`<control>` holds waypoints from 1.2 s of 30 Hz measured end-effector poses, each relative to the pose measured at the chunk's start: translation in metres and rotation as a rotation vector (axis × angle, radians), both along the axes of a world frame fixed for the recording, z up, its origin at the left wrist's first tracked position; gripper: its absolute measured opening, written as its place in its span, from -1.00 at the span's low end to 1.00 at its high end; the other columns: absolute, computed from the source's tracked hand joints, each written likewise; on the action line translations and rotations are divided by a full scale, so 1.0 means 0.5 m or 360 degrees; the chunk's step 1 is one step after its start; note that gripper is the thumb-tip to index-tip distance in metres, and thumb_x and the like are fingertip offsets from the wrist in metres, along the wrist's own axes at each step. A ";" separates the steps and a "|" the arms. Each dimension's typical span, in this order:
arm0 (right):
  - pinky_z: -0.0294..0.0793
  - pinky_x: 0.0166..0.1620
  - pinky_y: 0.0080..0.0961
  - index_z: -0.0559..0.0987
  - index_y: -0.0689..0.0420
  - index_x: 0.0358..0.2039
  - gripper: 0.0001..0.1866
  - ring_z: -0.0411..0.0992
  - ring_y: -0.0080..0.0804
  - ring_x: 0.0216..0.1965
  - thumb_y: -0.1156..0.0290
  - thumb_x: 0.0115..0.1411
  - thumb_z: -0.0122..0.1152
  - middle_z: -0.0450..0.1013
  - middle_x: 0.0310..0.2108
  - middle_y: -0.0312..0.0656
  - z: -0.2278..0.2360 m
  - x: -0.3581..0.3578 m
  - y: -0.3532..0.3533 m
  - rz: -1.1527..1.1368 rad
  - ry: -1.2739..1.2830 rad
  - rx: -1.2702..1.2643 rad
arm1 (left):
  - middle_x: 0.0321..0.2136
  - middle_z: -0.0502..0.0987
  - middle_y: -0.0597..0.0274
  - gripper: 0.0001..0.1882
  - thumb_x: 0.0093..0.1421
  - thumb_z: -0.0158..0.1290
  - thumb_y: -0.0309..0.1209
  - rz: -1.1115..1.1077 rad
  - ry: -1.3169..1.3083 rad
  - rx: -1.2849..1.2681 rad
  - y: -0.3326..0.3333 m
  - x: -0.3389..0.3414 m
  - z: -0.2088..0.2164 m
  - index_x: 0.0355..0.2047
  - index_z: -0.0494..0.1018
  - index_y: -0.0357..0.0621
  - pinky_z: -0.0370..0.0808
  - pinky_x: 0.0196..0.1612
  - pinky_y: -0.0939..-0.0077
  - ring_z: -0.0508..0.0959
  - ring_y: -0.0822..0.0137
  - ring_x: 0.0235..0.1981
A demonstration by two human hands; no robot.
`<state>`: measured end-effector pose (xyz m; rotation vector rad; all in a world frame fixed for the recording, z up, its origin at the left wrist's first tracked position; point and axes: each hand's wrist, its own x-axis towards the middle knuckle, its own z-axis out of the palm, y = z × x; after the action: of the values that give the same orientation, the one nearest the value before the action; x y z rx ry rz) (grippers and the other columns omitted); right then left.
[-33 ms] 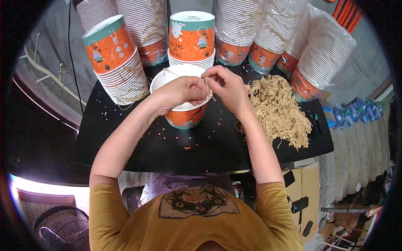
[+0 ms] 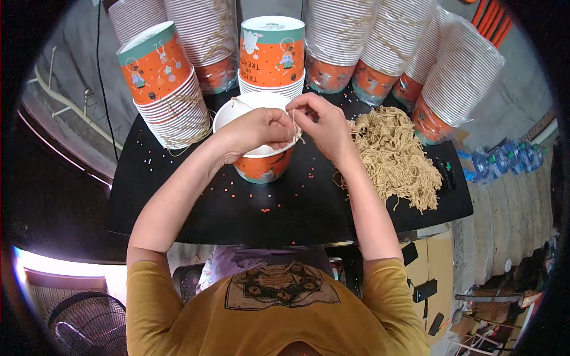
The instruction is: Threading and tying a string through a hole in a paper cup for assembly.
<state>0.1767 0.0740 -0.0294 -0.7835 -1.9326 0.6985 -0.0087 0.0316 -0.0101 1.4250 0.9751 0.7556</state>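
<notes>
A paper bucket, orange and green outside and white inside, stands upright on the black table in front of me. A thin beige cord runs at its right rim, with a short end sticking out. My left hand reaches across the bucket's mouth, its fingers curled and pinched on the cord. At the right rim, my right hand pinches the same cord between thumb and forefinger. Another bit of cord shows at the bucket's far left rim. Fingers partly hide where the cord meets the rim.
A heap of beige cords lies to the right on the table. Upside-down bucket stacks stand at left and behind. Several plastic-wrapped stacks line the back. Small paper dots are scattered about.
</notes>
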 end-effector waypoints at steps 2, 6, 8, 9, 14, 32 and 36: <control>0.46 -0.29 -0.50 0.57 0.14 -0.28 -0.86 0.46 -0.38 -0.40 0.47 0.12 0.20 0.47 -0.42 -0.16 -0.001 0.002 0.002 -0.0039 0.0015 0.0015 | -0.43 0.45 0.38 -0.86 0.24 0.11 -0.40 0.0030 -0.0020 -0.0046 -0.002 0.004 0.005 -0.31 0.41 -0.19 0.38 -0.29 0.68 0.42 0.56 -0.42; 0.46 -0.30 -0.47 0.57 0.14 -0.30 -0.88 0.45 -0.34 -0.40 0.48 0.11 0.20 0.48 -0.41 -0.18 0.003 0.003 -0.007 -0.0161 0.0001 0.0181 | -0.44 0.46 0.40 -0.85 0.22 0.12 -0.40 0.0117 0.0111 0.0052 -0.003 0.009 0.000 -0.28 0.42 -0.21 0.38 -0.30 0.67 0.42 0.57 -0.43; 0.46 -0.30 -0.44 0.57 0.14 -0.31 -0.88 0.45 -0.29 -0.40 0.48 0.10 0.20 0.49 -0.40 -0.18 0.003 0.000 -0.010 -0.0170 -0.0007 0.0415 | -0.45 0.46 0.40 -0.84 0.23 0.12 -0.38 0.0050 0.0095 0.0048 -0.002 0.008 -0.001 -0.28 0.44 -0.21 0.37 -0.32 0.68 0.42 0.57 -0.44; 0.47 -0.29 -0.42 0.56 0.14 -0.32 -0.89 0.46 -0.27 -0.39 0.48 0.10 0.20 0.49 -0.40 -0.18 0.006 0.000 -0.010 -0.0177 -0.0023 0.0456 | -0.46 0.46 0.41 -0.84 0.23 0.12 -0.37 0.0035 0.0096 0.0046 -0.001 0.010 0.000 -0.29 0.45 -0.20 0.36 -0.33 0.69 0.41 0.58 -0.44; 0.48 -0.26 -0.37 0.55 0.13 -0.31 -0.88 0.48 -0.19 -0.33 0.48 0.10 0.18 0.50 -0.38 -0.15 0.009 0.000 -0.007 -0.0160 -0.0037 0.0419 | -0.51 0.47 0.41 -0.81 0.24 0.10 -0.31 0.0017 0.0134 0.0027 0.003 0.022 0.004 -0.35 0.49 -0.20 0.32 -0.38 0.72 0.40 0.59 -0.47; 0.38 -0.44 -0.58 0.51 0.23 -0.38 -0.91 0.39 -0.52 -0.51 0.52 0.15 0.24 0.43 -0.52 -0.26 -0.037 0.037 -0.119 -0.0318 0.0099 -0.0104 | -0.44 0.49 0.43 -0.88 0.23 0.09 -0.38 0.0035 0.0041 -0.0163 0.013 0.012 -0.002 -0.31 0.49 -0.17 0.34 -0.41 0.78 0.42 0.64 -0.46; 0.35 -0.46 -0.68 0.50 0.24 -0.40 -0.89 0.32 -0.71 -0.51 0.49 0.21 0.23 0.38 -0.54 -0.39 -0.034 0.026 -0.127 -0.0233 0.0524 -0.0686 | -0.39 0.51 0.41 -0.90 0.23 0.07 -0.42 0.0025 -0.0090 -0.0377 0.013 0.012 0.009 -0.28 0.46 -0.16 0.41 -0.37 0.81 0.46 0.63 -0.44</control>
<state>0.1897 0.0107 -0.0464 -0.9896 -1.4302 1.0981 -0.0028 0.0383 -0.0053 1.1865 0.9979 0.6645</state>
